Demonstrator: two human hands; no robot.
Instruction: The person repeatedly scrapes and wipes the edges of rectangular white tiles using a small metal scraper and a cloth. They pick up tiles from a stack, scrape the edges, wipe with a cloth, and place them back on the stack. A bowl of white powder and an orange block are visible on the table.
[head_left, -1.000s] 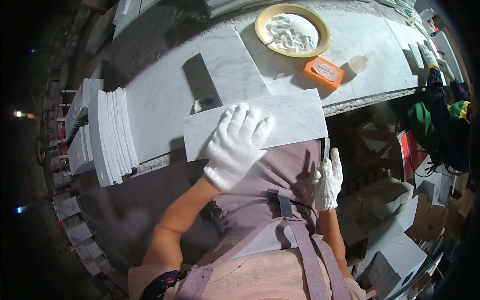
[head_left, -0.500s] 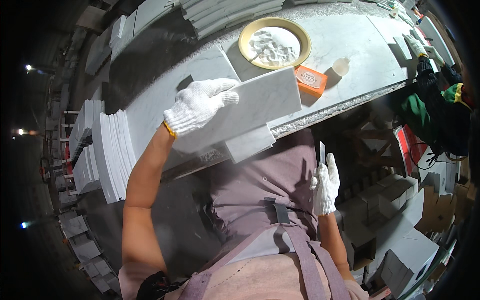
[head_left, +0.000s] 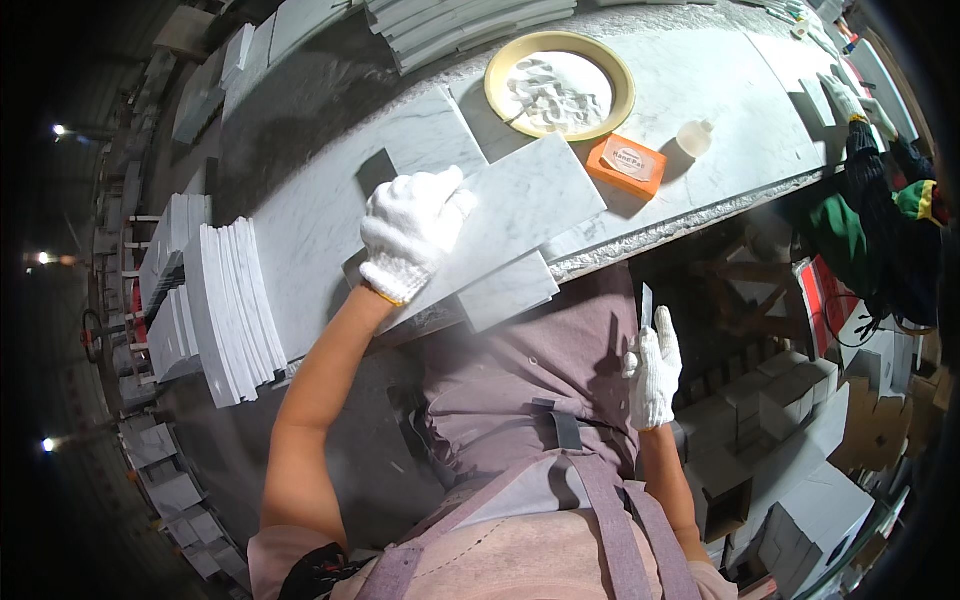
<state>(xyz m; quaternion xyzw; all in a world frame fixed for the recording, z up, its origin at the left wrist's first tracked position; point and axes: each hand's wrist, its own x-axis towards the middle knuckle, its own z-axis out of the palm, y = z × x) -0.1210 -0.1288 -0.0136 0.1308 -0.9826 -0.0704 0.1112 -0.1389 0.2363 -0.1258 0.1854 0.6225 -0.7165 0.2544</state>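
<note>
Head view: left hand (head_left: 412, 232) lies flat, fingers spread, on the marble tile (head_left: 500, 215), whose long axis runs from 8 to 2 o'clock across the bench (head_left: 700, 90). Right hand (head_left: 652, 370), well apart at 5 o'clock, is closed around a thin blade (head_left: 647, 303).
</note>
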